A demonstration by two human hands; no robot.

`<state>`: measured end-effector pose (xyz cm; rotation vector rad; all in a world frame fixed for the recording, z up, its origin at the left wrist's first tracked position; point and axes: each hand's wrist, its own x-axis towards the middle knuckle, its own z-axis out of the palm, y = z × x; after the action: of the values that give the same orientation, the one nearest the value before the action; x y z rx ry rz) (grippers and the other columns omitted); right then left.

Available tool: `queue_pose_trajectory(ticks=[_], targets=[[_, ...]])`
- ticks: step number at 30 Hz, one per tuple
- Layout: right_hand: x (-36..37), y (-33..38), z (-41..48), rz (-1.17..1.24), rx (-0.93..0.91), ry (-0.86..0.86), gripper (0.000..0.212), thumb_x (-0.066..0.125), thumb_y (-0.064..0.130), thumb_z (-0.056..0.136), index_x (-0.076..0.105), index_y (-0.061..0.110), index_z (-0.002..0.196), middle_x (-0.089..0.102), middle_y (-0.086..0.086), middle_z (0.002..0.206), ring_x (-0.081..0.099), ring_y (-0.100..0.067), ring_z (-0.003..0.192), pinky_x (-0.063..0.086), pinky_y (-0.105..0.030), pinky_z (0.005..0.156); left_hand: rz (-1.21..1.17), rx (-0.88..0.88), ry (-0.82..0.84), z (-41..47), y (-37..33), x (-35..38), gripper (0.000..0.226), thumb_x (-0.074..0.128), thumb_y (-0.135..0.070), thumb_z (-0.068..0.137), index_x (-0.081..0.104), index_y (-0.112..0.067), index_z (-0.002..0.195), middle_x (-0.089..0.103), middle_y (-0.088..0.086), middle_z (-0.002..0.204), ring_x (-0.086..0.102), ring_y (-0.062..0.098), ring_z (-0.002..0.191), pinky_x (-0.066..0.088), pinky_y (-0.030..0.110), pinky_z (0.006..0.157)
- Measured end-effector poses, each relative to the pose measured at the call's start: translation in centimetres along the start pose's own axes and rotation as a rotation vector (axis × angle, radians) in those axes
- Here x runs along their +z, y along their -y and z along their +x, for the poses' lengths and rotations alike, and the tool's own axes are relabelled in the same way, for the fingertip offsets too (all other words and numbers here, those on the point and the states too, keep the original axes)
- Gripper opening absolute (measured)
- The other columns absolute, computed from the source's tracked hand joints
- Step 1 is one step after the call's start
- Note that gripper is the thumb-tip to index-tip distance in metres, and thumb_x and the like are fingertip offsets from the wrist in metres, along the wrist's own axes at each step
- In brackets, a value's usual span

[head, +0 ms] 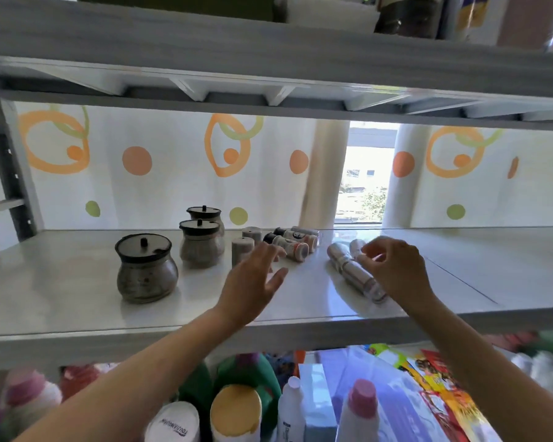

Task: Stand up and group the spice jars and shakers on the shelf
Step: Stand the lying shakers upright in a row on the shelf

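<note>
— Hovering over the shelf (77, 298), my left hand (253, 279) is spread and loose, holding nothing, just in front of two upright grey shakers (242, 252).
— And the right?
— My right hand (395, 266) curls over two pale shakers (351, 269) lying on their sides; whether it grips one, I cannot tell.
— The others?
— Three lidded jars (146, 269) stand at the left. Small bottles (292, 245) lie tipped behind.
</note>
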<state>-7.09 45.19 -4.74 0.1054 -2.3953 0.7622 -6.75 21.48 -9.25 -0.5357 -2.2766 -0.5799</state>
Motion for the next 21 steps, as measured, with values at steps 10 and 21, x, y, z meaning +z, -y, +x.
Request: queue_pose_trajectory(ticks=[10,21], targets=[[0.3,-2.2,-2.1,-0.174,0.105,0.17,0.043,0.074,0.041,0.072,0.066,0.018,0.107,0.07,-0.008,0.104,0.065,-0.026,0.095,0.047,-0.029,0.077,-0.175,-0.176,0.214,4.5,-6.1,8.0,0.035,0.062,-0.024,0.087,0.054,-0.015,0.12,0.059,0.008,0.121,0.059,0.025,0.106,0.05,0.037,0.089],[2.0,0.0,-2.0,0.055,0.169,0.257,0.043,0.082,0.038,0.061,0.066,0.013,0.093,0.061,0.001,0.08,0.06,-0.017,0.081,0.043,-0.028,0.071,-0.554,-0.542,0.163,3.7,-5.9,6.0,0.038,0.068,-0.033,0.083,0.062,-0.007,0.11,0.069,0.01,0.104,0.064,0.022,0.096,0.049,0.029,0.082]])
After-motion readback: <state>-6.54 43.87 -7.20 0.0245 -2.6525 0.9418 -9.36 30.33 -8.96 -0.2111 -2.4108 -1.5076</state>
